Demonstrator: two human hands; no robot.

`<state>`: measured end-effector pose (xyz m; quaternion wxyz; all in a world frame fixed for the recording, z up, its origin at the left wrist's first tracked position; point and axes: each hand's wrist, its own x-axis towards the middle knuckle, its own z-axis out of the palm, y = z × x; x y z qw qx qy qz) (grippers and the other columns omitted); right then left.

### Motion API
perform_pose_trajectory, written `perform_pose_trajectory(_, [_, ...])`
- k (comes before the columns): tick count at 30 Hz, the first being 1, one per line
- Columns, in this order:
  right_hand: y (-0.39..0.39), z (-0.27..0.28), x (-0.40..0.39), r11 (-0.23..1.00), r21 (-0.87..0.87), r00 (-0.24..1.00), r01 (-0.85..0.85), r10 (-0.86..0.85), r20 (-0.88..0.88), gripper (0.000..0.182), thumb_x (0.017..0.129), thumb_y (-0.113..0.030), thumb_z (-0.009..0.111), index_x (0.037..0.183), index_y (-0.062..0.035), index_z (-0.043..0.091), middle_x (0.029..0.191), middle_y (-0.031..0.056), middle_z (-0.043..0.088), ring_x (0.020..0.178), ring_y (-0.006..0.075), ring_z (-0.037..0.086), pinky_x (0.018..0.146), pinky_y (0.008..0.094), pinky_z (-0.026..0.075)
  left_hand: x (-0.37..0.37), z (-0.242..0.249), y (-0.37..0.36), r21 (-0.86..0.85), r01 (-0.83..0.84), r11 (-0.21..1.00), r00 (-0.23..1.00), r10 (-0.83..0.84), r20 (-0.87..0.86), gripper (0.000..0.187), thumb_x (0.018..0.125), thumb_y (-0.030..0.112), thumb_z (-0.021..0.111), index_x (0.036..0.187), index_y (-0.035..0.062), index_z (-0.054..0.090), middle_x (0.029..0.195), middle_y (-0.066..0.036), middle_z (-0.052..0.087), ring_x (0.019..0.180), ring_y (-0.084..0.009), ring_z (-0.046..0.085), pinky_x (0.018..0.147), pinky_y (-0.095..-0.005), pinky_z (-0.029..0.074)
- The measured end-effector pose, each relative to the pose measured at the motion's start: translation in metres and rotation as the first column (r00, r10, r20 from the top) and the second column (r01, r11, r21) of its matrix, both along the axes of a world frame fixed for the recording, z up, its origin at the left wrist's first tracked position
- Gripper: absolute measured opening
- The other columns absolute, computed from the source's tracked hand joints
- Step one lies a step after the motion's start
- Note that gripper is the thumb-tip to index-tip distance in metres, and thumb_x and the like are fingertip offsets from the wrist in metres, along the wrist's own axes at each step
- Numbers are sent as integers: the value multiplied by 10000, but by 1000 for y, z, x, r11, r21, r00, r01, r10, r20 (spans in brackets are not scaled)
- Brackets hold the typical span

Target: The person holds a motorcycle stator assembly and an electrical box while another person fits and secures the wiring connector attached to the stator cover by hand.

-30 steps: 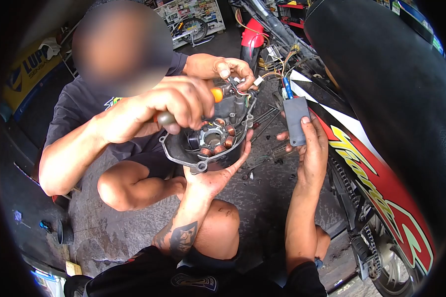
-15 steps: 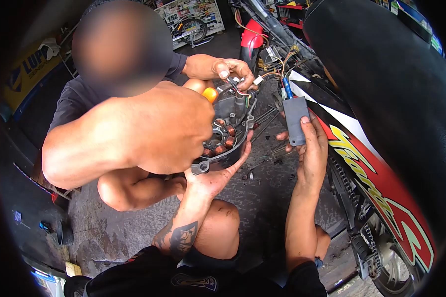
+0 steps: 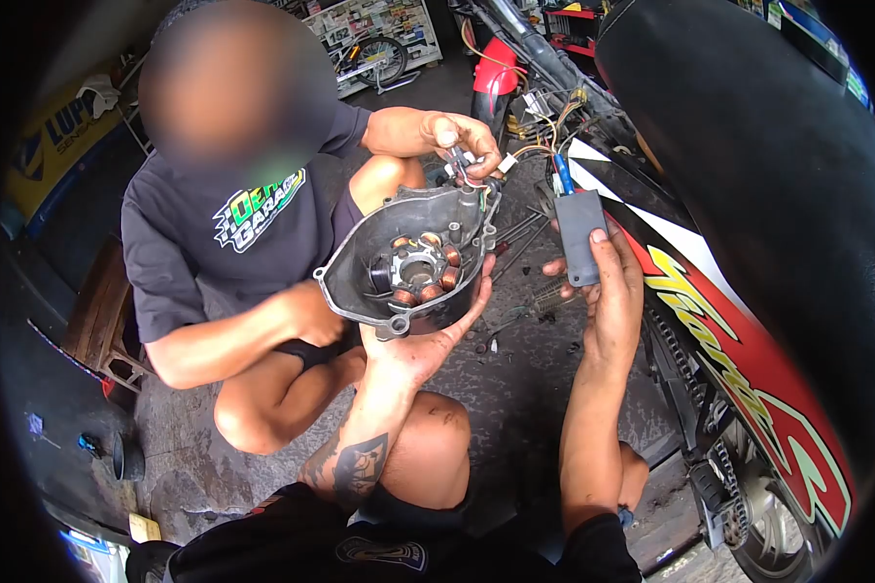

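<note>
My left hand (image 3: 420, 352) supports a dark metal engine cover (image 3: 355, 270) from below, its open side facing up. Inside the cover sits a stator (image 3: 428, 293) with a ring of copper coils. Between the thumb and fingers of my right hand (image 3: 612, 282) is a flat black rectangular box (image 3: 580, 238), held upright. A blue connector (image 3: 564, 175) with wires joins its top end. Across from me, a co-worker's hand (image 3: 469, 141) pinches a small wire connector above the cover. The co-worker's other hand (image 3: 316, 316) is closed near the cover's left edge.
A motorcycle (image 3: 739, 321) with red and white panels and a black seat stands close on my right, its loose wiring (image 3: 554, 117) exposed. Tools (image 3: 525, 233) lie on the stained floor beneath. A wooden bench (image 3: 102, 301) is behind the co-worker, who squats facing me.
The co-worker's near arm has drawn back from over the cover to its left side, uncovering the stator. An orange object seen beside that hand is no longer visible. My hands stay nearly still.
</note>
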<state>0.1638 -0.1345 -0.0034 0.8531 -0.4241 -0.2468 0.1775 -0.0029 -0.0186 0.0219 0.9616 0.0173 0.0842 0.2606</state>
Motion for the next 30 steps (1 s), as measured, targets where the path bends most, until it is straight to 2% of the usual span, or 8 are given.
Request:
perform_pose_trajectory(7, [0,-1,1,1000,5,1000,-8,8,2,499,974,-321,569,1321,34,518,1132,184,695,697,175,700,495,219,465,1,-1,-1,106,-50,993,998,55,-41,616,950,406,463,1430,25,402,1450,-263,404,1367,-478,383,1079,-592,411])
perform_pose_trajectory(14, [0,0,0,1000,-3,1000,0,0,-8,491,974,-315,570,1314,36,522,1133,188,694,696,176,700,498,220,470,0,1,0,81,-5,997,1000,7,-15,593,959,390,454,1422,22,412,1443,-259,415,1359,-486,390,1077,-591,415])
perform_pose_trajectory(20, [0,-1,0,1000,2,1000,-2,2,-3,506,977,-314,566,1331,42,509,1140,195,691,696,179,702,493,219,469,0,4,-1,51,3,999,999,-1,-36,540,959,384,459,1357,20,484,1401,-255,456,1357,-484,391,1070,-592,422])
perform_pose_trajectory(23, [0,-1,1,1000,1,1000,0,0,-5,511,977,-315,564,1337,44,505,1140,195,691,696,180,703,491,218,470,0,0,-1,140,-26,990,999,29,-20,504,962,375,458,1320,26,520,1381,-250,473,1358,-481,389,1071,-591,423])
perform_pose_trajectory(25, [1,-2,1,1000,5,1000,1,-1,-1,513,978,-318,564,1338,43,504,1138,195,692,695,180,704,490,218,471,0,-1,-2,154,-29,988,999,31,-9,563,947,401,478,1267,-61,507,1223,-262,564,1324,-500,421,1110,-588,386])
perform_pose_trajectory(28, [0,0,-1,1000,8,1000,-1,1,2,517,977,-322,567,1340,41,505,1137,194,693,694,179,704,491,217,473,-1,1,-2,131,-32,991,999,35,-23,553,954,397,465,1259,-62,509,1201,-252,575,1324,-492,425,1112,-589,383])
perform_pose_trajectory(29, [0,0,0,1000,8,1000,-1,1,2,517,977,-322,567,1340,41,505,1137,194,693,694,179,704,491,217,473,-1,1,-2,130,-31,991,999,35,-23,553,954,397,465,1259,-62,509,1201,-252,575,1324,-492,425,1112,-589,383])
perform_pose_trajectory(30, [0,-1,1,1000,7,1000,-3,3,4,518,976,-324,569,1340,39,505,1136,192,693,694,178,704,490,217,473,-1,1,-1,108,-33,994,999,37,-37,528,958,393,468,1287,-17,520,1290,-251,524,1347,-484,400,1096,-589,398])
